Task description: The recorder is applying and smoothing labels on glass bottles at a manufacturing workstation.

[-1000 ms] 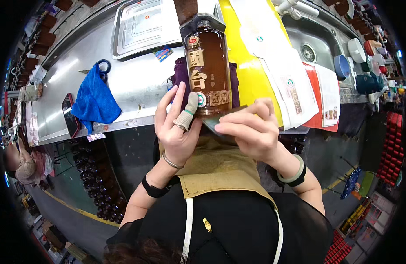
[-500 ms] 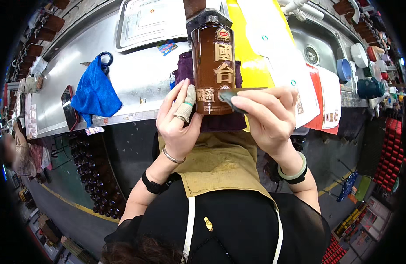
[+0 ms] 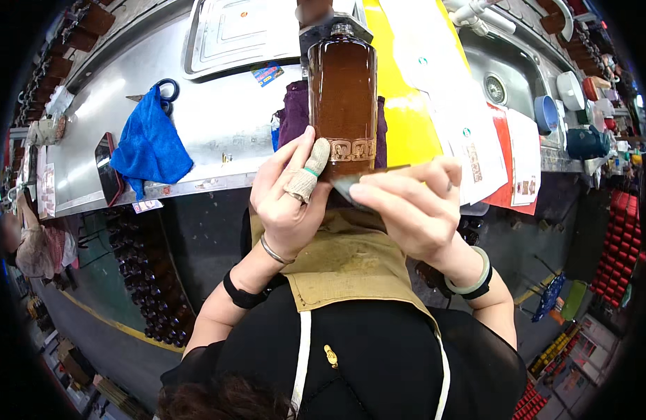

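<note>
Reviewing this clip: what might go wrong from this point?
1. The flat dark piece in the right hand is close to the left hand; a slip might catch its bare thumb.
2. That piece is also near the patterned band on the brown bottle, which could get scratched.
3. The bottle's base lies near the metal counter's front edge, so it might drop if support loosens.

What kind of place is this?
Probably a workshop or small factory: there's a brown bottle being handled at a metal workbench, a tan apron, and what look like rows of dark bottles down below.
</note>
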{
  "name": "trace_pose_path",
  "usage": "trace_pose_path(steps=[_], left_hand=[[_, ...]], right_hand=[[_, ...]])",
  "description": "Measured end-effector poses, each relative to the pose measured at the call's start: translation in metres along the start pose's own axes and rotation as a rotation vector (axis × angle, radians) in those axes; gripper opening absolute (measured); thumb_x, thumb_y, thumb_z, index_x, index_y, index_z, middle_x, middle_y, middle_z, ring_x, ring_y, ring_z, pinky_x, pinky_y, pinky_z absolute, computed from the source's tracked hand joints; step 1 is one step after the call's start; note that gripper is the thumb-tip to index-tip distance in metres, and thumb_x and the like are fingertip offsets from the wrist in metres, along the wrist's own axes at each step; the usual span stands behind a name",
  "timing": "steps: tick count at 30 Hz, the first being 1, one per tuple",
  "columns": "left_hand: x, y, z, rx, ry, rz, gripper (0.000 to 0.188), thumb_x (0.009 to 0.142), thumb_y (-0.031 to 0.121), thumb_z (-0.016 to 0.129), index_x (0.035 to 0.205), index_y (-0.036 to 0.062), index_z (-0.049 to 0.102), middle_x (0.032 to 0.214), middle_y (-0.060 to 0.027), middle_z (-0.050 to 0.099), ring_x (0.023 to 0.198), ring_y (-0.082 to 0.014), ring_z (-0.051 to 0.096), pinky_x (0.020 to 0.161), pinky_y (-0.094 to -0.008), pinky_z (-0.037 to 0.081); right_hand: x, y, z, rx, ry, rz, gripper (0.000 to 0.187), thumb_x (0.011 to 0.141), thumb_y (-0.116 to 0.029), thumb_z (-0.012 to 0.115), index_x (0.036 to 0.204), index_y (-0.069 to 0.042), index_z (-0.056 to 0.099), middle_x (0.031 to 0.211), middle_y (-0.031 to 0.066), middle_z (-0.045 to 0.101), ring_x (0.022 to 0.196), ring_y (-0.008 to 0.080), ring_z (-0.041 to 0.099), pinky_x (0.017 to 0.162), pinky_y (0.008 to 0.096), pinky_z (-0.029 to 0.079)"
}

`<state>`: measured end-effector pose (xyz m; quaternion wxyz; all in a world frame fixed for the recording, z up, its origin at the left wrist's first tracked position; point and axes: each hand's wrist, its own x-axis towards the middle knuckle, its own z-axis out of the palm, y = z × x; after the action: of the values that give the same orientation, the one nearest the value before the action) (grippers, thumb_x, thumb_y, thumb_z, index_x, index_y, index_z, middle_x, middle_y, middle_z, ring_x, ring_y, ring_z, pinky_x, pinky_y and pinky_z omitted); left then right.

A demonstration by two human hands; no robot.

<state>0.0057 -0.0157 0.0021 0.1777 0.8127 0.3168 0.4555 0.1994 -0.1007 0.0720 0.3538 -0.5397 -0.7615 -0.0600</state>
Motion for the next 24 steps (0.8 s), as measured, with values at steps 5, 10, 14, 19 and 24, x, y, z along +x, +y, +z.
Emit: trace_pose_path(steps=[5, 10, 14, 19, 24], left_hand=[[-0.002, 0.001, 0.006, -0.108, 0.013, -0.173, 0.068, 0.064, -0.004, 0.083, 0.131, -0.0031, 0.071, 0.135, -0.0181, 0.071, 0.115, -0.0324, 0.070, 0.096, -0.0401, 0.055], [-0.002, 0.000, 0.011, -0.152, 0.048, -0.199, 0.070, 0.065, -0.002, 0.088, 0.133, -0.0046, 0.070, 0.135, -0.0192, 0.071, 0.111, -0.0326, 0.071, 0.095, -0.0396, 0.056], [-0.003, -0.007, 0.012, -0.120, 0.030, -0.139, 0.069, 0.067, 0.001, 0.090, 0.133, -0.0046, 0.069, 0.135, -0.0212, 0.070, 0.110, -0.0321, 0.071, 0.093, -0.0387, 0.057], [0.000, 0.003, 0.016, -0.215, 0.101, -0.260, 0.087, 0.065, 0.007, 0.093, 0.145, -0.0013, 0.060, 0.125, -0.0142, 0.072, 0.107, -0.0310, 0.069, 0.094, -0.0384, 0.055], [0.002, -0.008, 0.006, 0.018, -0.077, -0.047, 0.085, 0.078, 0.014, 0.086, 0.152, -0.0056, 0.048, 0.149, -0.0187, 0.060, 0.133, -0.0363, 0.057, 0.113, -0.0457, 0.042]], right_hand=[[-0.008, -0.002, 0.006, 0.030, -0.071, -0.050, 0.028, 0.076, -0.016, 0.074, 0.104, -0.015, 0.081, 0.101, -0.0059, 0.076, 0.083, 0.0102, 0.062, 0.085, 0.0317, 0.039], [0.010, 0.010, 0.005, -0.095, 0.080, -0.049, 0.036, 0.070, -0.017, 0.072, 0.104, -0.013, 0.081, 0.106, -0.0046, 0.075, 0.082, 0.0129, 0.063, 0.085, 0.0330, 0.040], [-0.001, -0.004, 0.011, -0.008, -0.065, -0.200, 0.037, 0.071, -0.017, 0.072, 0.106, -0.013, 0.080, 0.103, -0.0046, 0.073, 0.083, 0.0109, 0.060, 0.081, 0.0319, 0.042], [0.018, 0.012, 0.012, -0.088, 0.022, -0.084, 0.036, 0.069, -0.018, 0.071, 0.103, -0.013, 0.080, 0.104, -0.0040, 0.074, 0.084, 0.0141, 0.060, 0.081, 0.0335, 0.041], [0.025, 0.005, 0.003, 0.118, -0.141, -0.089, 0.026, 0.076, -0.013, 0.074, 0.102, -0.013, 0.080, 0.098, -0.0042, 0.073, 0.079, 0.0149, 0.058, 0.078, 0.0321, 0.043]])
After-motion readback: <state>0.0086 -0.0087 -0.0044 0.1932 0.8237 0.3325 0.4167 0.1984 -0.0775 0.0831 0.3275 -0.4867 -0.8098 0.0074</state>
